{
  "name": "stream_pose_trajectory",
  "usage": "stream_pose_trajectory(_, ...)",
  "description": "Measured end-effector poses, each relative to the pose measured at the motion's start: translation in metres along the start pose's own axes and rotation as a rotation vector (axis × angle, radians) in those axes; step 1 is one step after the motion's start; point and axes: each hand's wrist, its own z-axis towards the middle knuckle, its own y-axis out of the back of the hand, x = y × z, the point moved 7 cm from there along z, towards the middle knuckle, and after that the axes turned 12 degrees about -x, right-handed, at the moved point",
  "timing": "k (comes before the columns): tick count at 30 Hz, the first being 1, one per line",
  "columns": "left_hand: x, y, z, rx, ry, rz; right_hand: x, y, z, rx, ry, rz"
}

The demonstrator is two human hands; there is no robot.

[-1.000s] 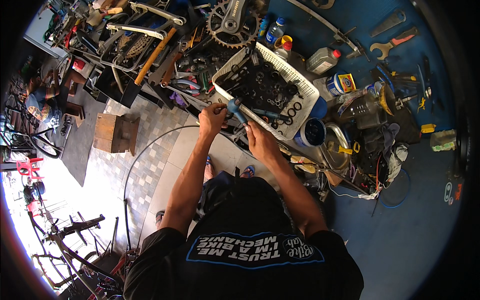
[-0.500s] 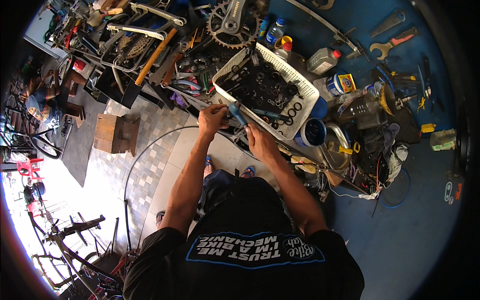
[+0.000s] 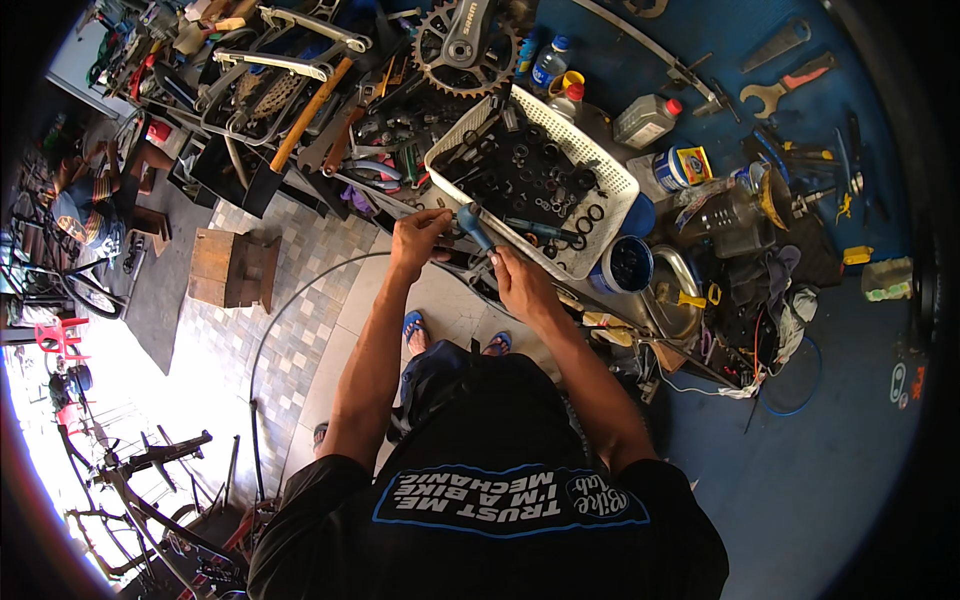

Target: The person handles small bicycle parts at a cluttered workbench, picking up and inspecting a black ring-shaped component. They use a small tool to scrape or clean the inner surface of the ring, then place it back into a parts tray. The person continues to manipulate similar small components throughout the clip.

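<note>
My right hand is closed on the lower part of a blue hand tool, which tilts with its rounded head up-left. My left hand is pinched beside that head; whatever small piece is in its fingers is too small to make out. Both hands are at the front edge of the bench, against the near-left corner of a white perforated basket holding black rings and small parts. A blue tub of dark contents stands just right of my right hand.
Tools, a crankset, bottles and bicycle parts crowd the bench. A wooden box stands on the floor at left, with a black hose looping past it. Another person sits farther left; bike frames lie lower left.
My left hand has shifted very slightly left and its fingers have moved a little at the tool's head. My right hand and the tool are nearly unchanged.
</note>
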Motion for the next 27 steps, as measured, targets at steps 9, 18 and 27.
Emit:
stream_pose_trajectory(9, -0.041, -0.008, -0.007, -0.109, -0.457, 0.679, 0.002, 0.002, 0.0, 0.031, -0.053, -0.004)
stream_pose_trajectory(18, -0.044, -0.013, 0.0, -0.098, -0.577, 0.802, 0.0, 0.001, -0.001, -0.005, -0.034, 0.018)
stream_pose_trajectory(27, -0.044, -0.014, -0.004, -0.074, -0.646, 0.731, 0.003, 0.004, 0.003, 0.057, -0.094, -0.025)
